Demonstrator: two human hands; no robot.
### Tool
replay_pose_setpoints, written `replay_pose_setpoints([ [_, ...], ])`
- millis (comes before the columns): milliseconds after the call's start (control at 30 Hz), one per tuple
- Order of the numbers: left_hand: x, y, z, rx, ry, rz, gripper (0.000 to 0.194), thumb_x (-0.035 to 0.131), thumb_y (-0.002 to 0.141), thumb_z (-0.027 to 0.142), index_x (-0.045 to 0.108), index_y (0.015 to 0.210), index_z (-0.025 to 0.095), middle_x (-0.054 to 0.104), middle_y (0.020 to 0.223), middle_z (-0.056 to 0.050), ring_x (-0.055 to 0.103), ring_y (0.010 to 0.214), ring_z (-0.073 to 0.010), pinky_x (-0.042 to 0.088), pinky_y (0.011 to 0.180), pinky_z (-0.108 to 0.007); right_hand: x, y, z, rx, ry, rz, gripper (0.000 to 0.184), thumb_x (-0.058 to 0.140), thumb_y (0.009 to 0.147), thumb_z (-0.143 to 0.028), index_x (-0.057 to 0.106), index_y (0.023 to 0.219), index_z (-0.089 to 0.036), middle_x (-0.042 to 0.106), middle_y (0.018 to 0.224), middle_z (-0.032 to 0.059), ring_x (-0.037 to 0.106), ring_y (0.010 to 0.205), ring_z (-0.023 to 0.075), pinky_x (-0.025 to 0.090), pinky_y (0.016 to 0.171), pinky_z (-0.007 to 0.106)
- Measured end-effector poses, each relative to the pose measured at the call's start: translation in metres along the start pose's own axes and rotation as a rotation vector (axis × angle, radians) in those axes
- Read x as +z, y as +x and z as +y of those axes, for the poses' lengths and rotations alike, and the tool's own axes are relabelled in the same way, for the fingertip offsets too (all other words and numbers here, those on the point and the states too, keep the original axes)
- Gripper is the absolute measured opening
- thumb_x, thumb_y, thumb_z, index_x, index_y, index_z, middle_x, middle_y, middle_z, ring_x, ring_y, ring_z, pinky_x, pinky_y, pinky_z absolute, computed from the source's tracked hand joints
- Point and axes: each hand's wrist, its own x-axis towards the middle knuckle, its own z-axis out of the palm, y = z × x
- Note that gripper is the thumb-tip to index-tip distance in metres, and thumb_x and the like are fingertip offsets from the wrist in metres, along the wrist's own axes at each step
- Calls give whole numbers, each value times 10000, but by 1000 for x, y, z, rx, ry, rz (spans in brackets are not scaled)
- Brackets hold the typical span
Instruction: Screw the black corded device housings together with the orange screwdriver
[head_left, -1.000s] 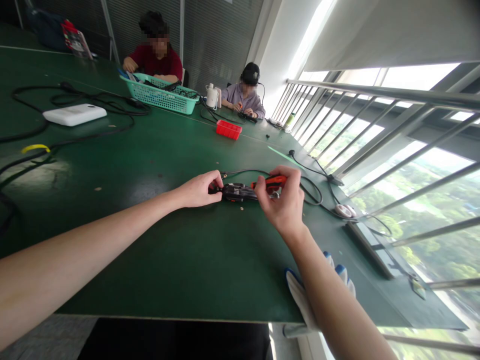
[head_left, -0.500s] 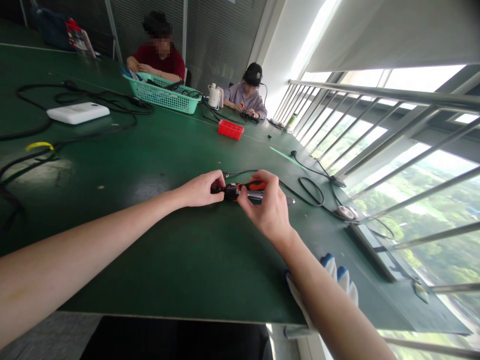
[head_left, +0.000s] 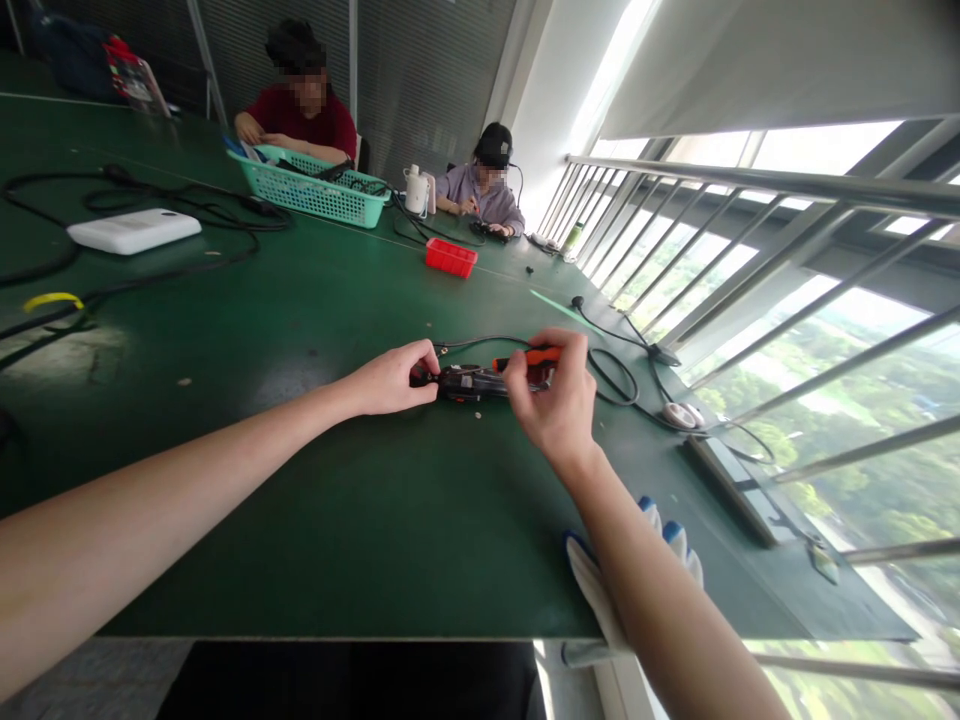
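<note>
A long black device [head_left: 474,383] with a cord lies on the green table in front of me. My left hand [head_left: 397,380] is closed on its left end, thumb and fingers pinched. Wrapped in the fingers of my right hand [head_left: 555,400] is an orange-and-black screwdriver [head_left: 538,358], held above the right part of the device. The screwdriver's tip cannot be made out, and my right hand covers the device's right end.
Beyond my hands stand a red tray [head_left: 451,258], a teal basket [head_left: 315,190] of dark parts and a white power bank [head_left: 135,231]. Black cables [head_left: 615,375] run along the right near the railing [head_left: 750,185]. Gloves [head_left: 592,580] lie under my right forearm. Two people sit opposite.
My right hand has moved right along the device with the screwdriver, uncovering more of the device's middle. My left hand keeps its pinch on the left end. The view has shifted slightly.
</note>
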Motion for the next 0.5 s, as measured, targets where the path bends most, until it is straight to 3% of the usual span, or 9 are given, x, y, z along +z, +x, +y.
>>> replay_pose_setpoints([
  [100, 0, 0, 0, -26, -10, -11, 244, 662, 802, 389, 571, 977, 244, 669, 1017, -30, 652, 892, -221, 501, 745, -328, -6, 5, 9, 125, -27, 112, 202, 590, 891, -337, 501, 1048, -245, 626, 744, -46, 618, 586, 140, 484, 606, 274],
  [200, 0, -1, 0, -26, -16, -13, 257, 665, 801, 400, 579, 984, 242, 672, 1035, -38, 657, 910, -227, 504, 743, -329, -10, 9, 15, 164, -55, 132, 198, 596, 865, -326, 512, 1023, -240, 624, 714, -50, 616, 570, 139, 470, 603, 274],
  [367, 0, 0, -1, -28, 0, -19, 261, 653, 811, 410, 567, 991, 241, 670, 1038, -37, 653, 911, -223, 505, 750, -329, -6, 10, 17, 143, -141, 69, 180, 587, 880, -332, 530, 1021, -235, 655, 703, -39, 634, 609, 160, 446, 612, 274],
  [500, -1, 0, 0, -28, 0, -18, 257, 651, 813, 408, 560, 987, 242, 670, 1033, -32, 655, 919, -220, 501, 759, -324, -5, 8, 17, 33, -262, 55, 168, 582, 941, -386, 570, 1011, -234, 660, 725, -17, 615, 642, 158, 425, 637, 274],
])
